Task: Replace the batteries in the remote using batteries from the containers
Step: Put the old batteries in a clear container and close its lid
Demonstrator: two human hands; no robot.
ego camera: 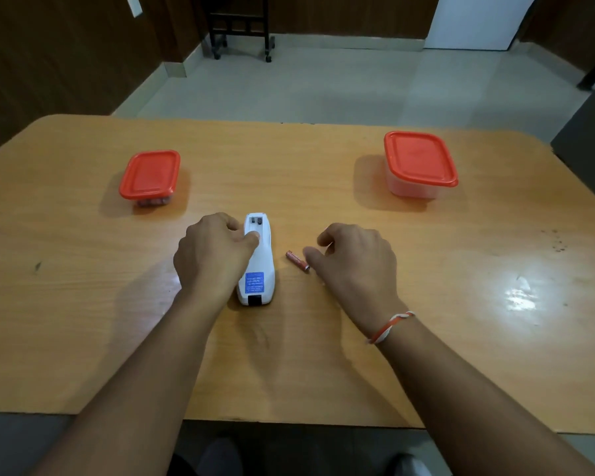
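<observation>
Left hand (215,254): curled against remote (257,261), thumb on its back.
Right hand (354,259): loosely open, empty, thumb tip just beside battery (298,261).
Containers (150,176) (419,163): lidded, beyond both hands.

Bare counter (323,173) lies open between the left container (149,175) and right container (420,163) (both lidded); nearer, only the remote (259,266) and battery (297,261) obstruct.
</observation>
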